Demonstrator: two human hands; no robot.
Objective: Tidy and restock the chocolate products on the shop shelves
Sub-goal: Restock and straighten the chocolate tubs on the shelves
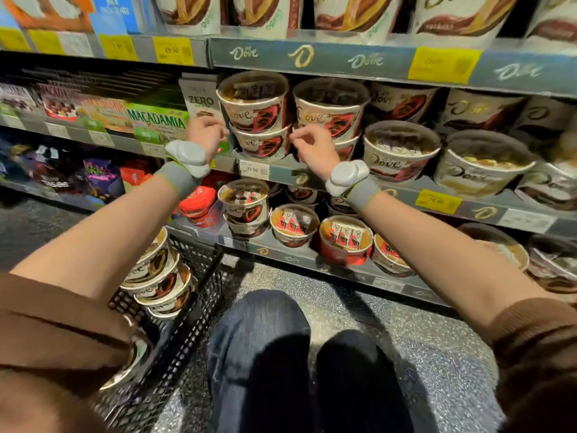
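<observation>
While both hands reach the middle shelf [281,175], left hand [207,132] and right hand [312,145] each curl fingers against the lower stacked tub [262,143].

Four round cream-and-red Dove chocolate tubs [254,112] stand in two stacks of two at the middle shelf's left; four yellow price tags [443,64] line the top rail.

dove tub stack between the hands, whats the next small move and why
Probably nudge the lower tub back and square under the top tub. Both hands flank this two-high stack: the left hand at its left side, the right hand at its right with fingers curled near the lower rim. The stack stands at the shelf edge, so seating it comes before fetching more from the basket.
</observation>
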